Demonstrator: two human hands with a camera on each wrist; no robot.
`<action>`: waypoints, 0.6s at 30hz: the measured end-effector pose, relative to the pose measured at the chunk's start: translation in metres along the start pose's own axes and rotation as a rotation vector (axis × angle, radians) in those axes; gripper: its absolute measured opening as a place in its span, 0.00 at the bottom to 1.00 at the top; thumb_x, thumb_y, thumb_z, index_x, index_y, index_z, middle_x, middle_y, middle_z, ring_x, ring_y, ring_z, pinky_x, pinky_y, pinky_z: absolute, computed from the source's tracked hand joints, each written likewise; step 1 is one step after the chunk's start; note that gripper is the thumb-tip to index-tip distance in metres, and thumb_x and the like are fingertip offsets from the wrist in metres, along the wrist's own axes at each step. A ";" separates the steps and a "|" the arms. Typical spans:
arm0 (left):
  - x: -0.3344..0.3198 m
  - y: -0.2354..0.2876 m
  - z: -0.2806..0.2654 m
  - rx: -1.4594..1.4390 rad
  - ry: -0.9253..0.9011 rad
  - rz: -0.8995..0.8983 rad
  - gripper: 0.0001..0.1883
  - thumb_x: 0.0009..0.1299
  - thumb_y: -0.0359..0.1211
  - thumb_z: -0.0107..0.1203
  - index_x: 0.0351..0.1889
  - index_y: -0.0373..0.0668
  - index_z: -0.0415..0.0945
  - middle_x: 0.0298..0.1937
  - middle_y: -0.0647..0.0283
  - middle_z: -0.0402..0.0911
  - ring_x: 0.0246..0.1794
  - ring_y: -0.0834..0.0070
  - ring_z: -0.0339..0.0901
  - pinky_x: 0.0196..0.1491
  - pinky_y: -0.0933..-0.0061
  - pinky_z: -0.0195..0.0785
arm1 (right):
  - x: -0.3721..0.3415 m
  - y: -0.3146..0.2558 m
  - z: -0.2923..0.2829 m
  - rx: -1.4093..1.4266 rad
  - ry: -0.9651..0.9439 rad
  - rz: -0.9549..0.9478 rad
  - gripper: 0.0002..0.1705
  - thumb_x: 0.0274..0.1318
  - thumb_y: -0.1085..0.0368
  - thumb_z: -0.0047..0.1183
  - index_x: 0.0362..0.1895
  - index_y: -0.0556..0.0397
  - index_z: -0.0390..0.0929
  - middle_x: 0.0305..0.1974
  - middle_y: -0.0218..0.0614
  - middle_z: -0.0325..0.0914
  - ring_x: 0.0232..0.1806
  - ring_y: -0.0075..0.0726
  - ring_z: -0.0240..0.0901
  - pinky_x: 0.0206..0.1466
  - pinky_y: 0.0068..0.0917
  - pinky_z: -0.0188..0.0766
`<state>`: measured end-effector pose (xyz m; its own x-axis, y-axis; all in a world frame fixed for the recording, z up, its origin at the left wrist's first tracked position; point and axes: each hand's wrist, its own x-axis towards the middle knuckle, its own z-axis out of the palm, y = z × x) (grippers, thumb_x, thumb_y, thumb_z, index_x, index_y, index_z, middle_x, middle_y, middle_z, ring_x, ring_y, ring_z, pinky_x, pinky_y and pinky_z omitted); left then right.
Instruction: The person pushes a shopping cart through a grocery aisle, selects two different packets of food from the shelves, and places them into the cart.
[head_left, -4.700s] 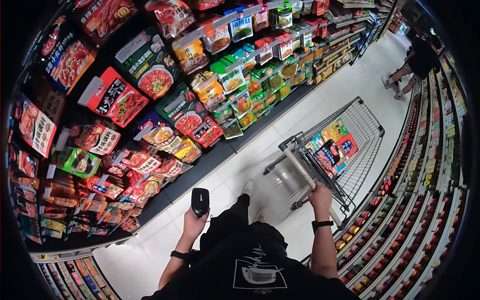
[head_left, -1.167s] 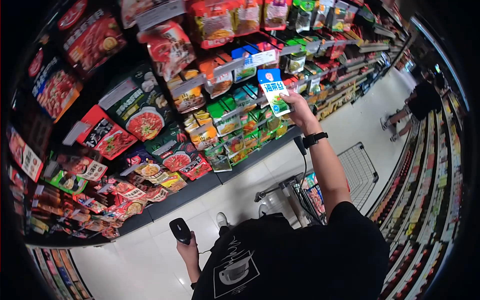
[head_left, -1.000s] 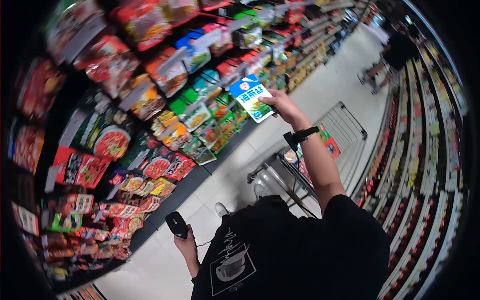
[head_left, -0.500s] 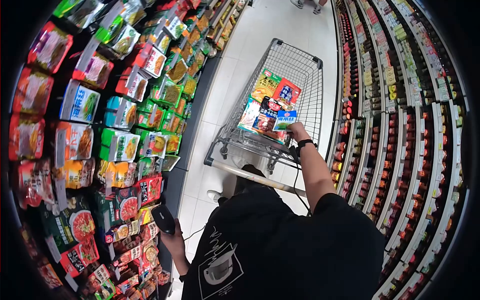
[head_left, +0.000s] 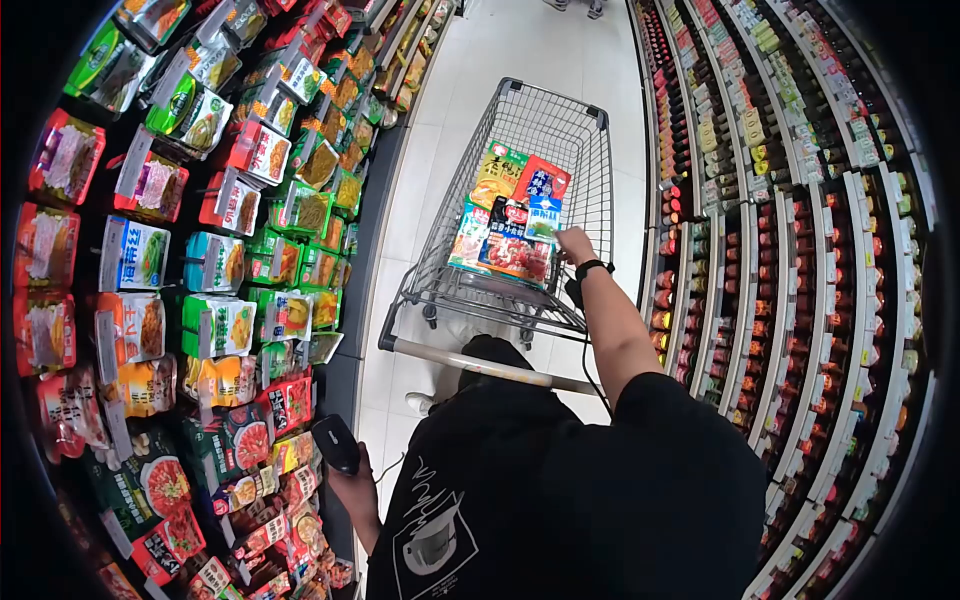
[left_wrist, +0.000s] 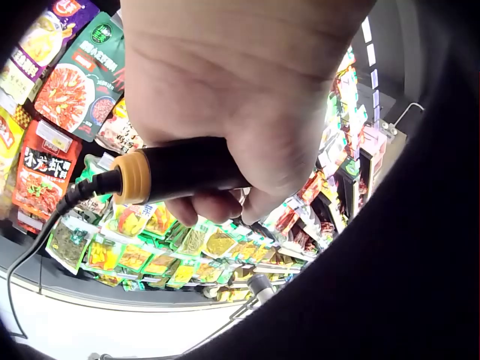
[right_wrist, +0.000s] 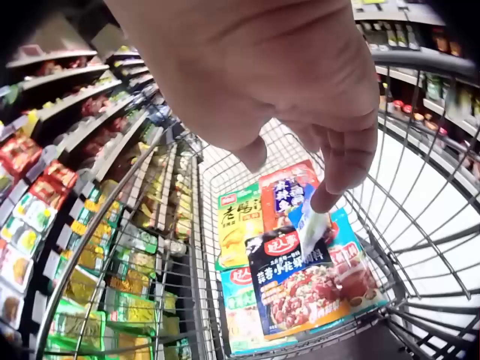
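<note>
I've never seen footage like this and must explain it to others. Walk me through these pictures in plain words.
There is no machine here, only a person working bare-handed. The picture showing both arms comes from a camera on the head, looking forward and down; the other two come from cameras on each wrist. The left hand holds a black handheld device with a cord. The right hand reaches into a shopping cart, its fingers at a small blue-and-white packet; whether they touch it is hard to tell. Larger packets lie near it, among them a red one and a black one.
</note>
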<state>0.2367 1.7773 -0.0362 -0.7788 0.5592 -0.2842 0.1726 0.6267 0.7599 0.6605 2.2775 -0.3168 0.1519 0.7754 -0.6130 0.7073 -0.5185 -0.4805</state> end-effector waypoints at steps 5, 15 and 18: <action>-0.006 -0.032 -0.012 -0.034 0.020 0.001 0.11 0.78 0.31 0.71 0.45 0.32 0.81 0.34 0.67 0.81 0.33 0.80 0.72 0.39 0.70 0.71 | -0.116 -0.070 0.025 -0.443 0.043 -0.440 0.25 0.69 0.48 0.64 0.54 0.56 0.91 0.47 0.56 0.92 0.52 0.61 0.89 0.57 0.50 0.84; -0.025 -0.088 -0.038 -0.100 0.105 -0.057 0.13 0.76 0.31 0.73 0.50 0.31 0.82 0.36 0.64 0.86 0.37 0.81 0.77 0.41 0.68 0.76 | -0.326 -0.173 0.133 -0.464 -0.144 -1.166 0.21 0.79 0.50 0.52 0.45 0.55 0.84 0.41 0.52 0.90 0.44 0.61 0.88 0.47 0.55 0.83; -0.037 -0.087 -0.054 -0.148 0.108 -0.107 0.14 0.75 0.31 0.73 0.51 0.32 0.83 0.40 0.61 0.91 0.40 0.81 0.82 0.47 0.70 0.78 | -0.340 -0.167 0.159 -0.449 -0.420 -0.908 0.30 0.82 0.41 0.48 0.48 0.57 0.84 0.37 0.46 0.90 0.38 0.51 0.89 0.42 0.47 0.84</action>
<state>0.2179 1.6733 -0.0606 -0.8493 0.4274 -0.3100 0.0008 0.5882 0.8087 0.3810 2.0434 -0.1278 -0.7399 0.5732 -0.3522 0.6368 0.4278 -0.6415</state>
